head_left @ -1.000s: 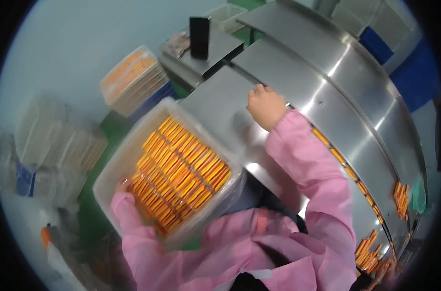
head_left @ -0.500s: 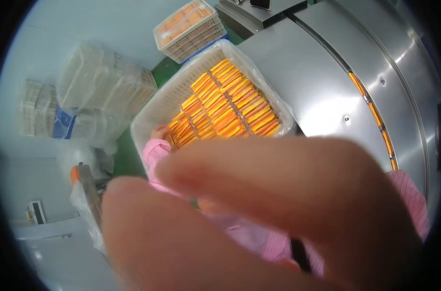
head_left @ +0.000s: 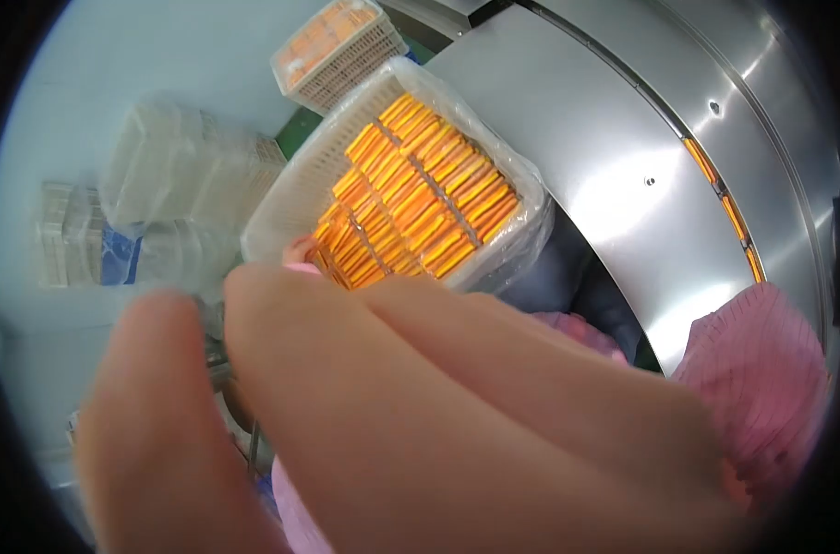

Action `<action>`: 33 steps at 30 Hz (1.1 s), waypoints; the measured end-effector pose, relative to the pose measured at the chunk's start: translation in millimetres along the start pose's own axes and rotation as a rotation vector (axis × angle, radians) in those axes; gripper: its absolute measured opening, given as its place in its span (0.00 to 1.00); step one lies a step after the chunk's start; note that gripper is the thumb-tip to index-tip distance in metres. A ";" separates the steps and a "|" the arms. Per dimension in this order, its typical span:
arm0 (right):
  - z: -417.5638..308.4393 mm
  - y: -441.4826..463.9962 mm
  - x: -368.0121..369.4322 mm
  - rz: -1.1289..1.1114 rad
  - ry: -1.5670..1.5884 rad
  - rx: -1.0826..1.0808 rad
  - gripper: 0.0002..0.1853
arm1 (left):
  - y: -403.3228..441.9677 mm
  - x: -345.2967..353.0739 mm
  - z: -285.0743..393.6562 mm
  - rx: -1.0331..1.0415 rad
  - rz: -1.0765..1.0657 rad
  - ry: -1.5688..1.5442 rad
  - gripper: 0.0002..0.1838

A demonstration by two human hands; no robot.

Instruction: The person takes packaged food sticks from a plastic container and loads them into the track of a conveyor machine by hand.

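Observation:
Very close to the camera, my right hand (head_left: 420, 397) fills the lower middle of the view, blurred. Its thumb stands apart from the stretched fingers, and nothing shows between them. My left hand (head_left: 300, 249) is small at the left inner side of a white plastic crate (head_left: 295, 189) lined with clear film. It touches the nearest orange-and-yellow striped sticks (head_left: 420, 198), which lie in packed rows. My right hand covers the left forearm and part of the left hand, so the grip of its fingers is unclear.
A steel machine surface (head_left: 549, 111) curves along the right, with similar striped sticks (head_left: 734, 222) in its narrow slot. Another filled crate (head_left: 341, 60) stands behind. Film-wrapped crates (head_left: 161, 166) are stacked at the left. A pink sleeve (head_left: 757, 388) is at the right.
My right hand has shifted left, its thumb and fingers spreading farther apart. The crate and machine appear slightly higher and farther left. My left hand stays beside the same sticks.

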State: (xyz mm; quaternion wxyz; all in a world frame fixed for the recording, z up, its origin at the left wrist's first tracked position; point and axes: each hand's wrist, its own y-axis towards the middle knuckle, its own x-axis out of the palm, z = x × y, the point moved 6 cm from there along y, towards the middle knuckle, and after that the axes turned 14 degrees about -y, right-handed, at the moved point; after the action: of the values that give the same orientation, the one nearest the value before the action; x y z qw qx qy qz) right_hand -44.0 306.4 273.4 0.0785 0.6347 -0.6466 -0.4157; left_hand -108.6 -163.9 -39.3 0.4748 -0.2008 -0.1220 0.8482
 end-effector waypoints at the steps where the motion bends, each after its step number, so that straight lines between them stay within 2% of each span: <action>1: -1.6 1.0 2.2 -0.005 0.011 -0.003 0.06 | 30.0 -22.5 -18.2 0.025 -0.031 0.029 0.14; 4: -10.3 6.4 15.6 -0.019 0.055 -0.058 0.06 | 25.3 -32.1 -13.4 0.040 -0.009 0.140 0.15; 8: -11.7 7.7 12.1 -0.016 0.026 -0.052 0.06 | 7.8 -30.9 2.6 -0.003 -0.101 0.042 0.16; 10: -16.2 6.0 8.9 -0.004 0.036 -0.032 0.06 | -22.8 -19.0 21.6 0.007 -0.069 0.105 0.17; 12: -33.7 13.1 10.7 0.031 0.103 -0.073 0.07 | -26.6 -37.6 43.3 0.076 -0.012 0.138 0.18; 13: -37.1 9.9 8.3 0.020 0.106 -0.048 0.07 | -7.5 -59.7 48.6 0.154 -0.106 0.389 0.19; 15: -41.6 1.7 1.0 -0.012 0.080 0.010 0.07 | -69.8 -14.4 98.9 1.022 -0.570 0.656 0.19; 16: -48.8 4.0 -7.5 -0.003 0.067 0.009 0.07 | -102.1 10.6 130.2 1.030 -0.581 0.641 0.19; 17: -37.4 -8.1 12.1 -0.236 0.082 -0.010 0.09 | -122.6 17.2 136.6 0.676 -0.391 0.378 0.16; 18: -22.0 -13.9 27.9 -0.044 -0.141 -0.179 0.11 | -141.1 30.7 131.6 0.304 -0.195 0.122 0.14; 19: -8.7 -19.8 50.6 -0.071 -0.291 -0.225 0.14 | -166.1 49.1 138.2 0.305 -0.188 0.102 0.14; 21: 14.7 -27.5 90.6 -0.074 -0.476 -0.280 0.18 | -210.3 95.4 160.6 0.537 -0.340 0.222 0.18; 23: 20.3 -32.7 111.1 -0.054 -0.510 -0.293 0.17 | -232.5 123.5 161.1 0.479 -0.427 0.173 0.20; 24: 24.6 -32.9 121.7 -0.182 -0.547 -0.302 0.16 | -238.8 130.2 161.7 0.479 -0.422 0.166 0.20; 25: 29.8 -31.5 132.3 -0.302 -0.595 -0.314 0.16 | -242.9 139.8 159.3 0.418 -0.505 0.114 0.21; 26: 33.5 -28.6 135.1 -0.296 -0.616 -0.324 0.16 | -244.5 148.4 155.7 0.359 -0.597 0.060 0.21; 28: 49.3 -25.6 140.4 -0.470 -0.536 -0.349 0.13 | -233.8 157.6 149.1 0.399 -0.686 0.044 0.21; 29: 60.4 -25.0 138.5 -0.466 -0.591 -0.335 0.13 | -226.5 163.9 146.4 0.447 -0.758 0.047 0.21; 31: 88.5 -23.9 136.2 -0.471 -0.470 -0.246 0.12 | -193.2 170.0 132.2 0.202 -0.862 -0.125 0.15; 32: 105.2 -21.6 125.8 -0.467 -0.515 -0.232 0.12 | -151.8 157.4 128.4 0.291 -0.693 0.045 0.13; 33: 132.1 -20.2 107.3 -0.480 -0.437 -0.052 0.13 | -105.0 139.0 121.4 0.378 -0.508 0.208 0.12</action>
State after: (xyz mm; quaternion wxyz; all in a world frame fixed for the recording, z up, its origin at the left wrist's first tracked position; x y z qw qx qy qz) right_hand -131.4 272.2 129.9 -0.1463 0.6626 -0.4695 -0.5650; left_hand -149.7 7.4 79.2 0.7098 -0.1582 0.0404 0.6853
